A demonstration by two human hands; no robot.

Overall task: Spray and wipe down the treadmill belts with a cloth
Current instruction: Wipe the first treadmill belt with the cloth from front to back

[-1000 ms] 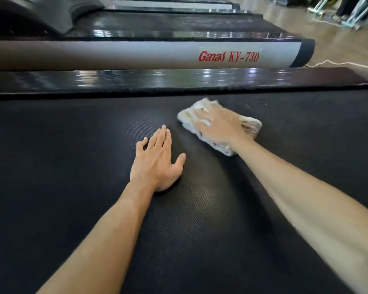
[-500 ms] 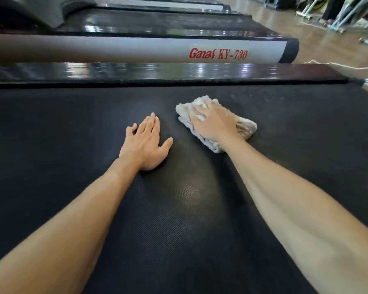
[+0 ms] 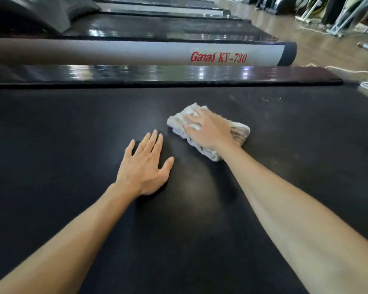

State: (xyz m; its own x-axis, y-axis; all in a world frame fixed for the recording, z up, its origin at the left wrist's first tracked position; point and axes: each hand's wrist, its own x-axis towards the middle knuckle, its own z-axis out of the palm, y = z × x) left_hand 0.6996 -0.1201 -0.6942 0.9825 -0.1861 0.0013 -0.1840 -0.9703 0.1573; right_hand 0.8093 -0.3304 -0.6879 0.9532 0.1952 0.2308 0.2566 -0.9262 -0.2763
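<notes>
Your left hand [image 3: 144,166] lies flat on the black treadmill belt [image 3: 51,145] just left of the frame's centre, palm down. Its grip is apart: the fingers run straight and close together toward the top of the frame, the thumb splays out to the right, and nothing is held. Your bare left forearm comes up from the lower left corner to meet it.

Just to the right and a little higher, the cloth [image 3: 240,132] sits on the belt near the centre of the frame. It is white, folded into a thick pad, and lies at a slant, with one end toward the upper left and the other toward the lower right. Your right hand [image 3: 206,130] presses down on top of it, fingers spread and nearly straight over the fabric; the grip is apart here too, resting on the cloth rather than closed round it. The two hands are near each other but do not touch.

Across the upper part of the frame runs a glossy dark side rail [image 3: 157,74], and above it a grey rail [image 3: 115,53] of the next treadmill, lettered "Ganas KY-730" in red. At the right edge, a white cable [image 3: 346,70] trails over the wooden floor [image 3: 327,49].
</notes>
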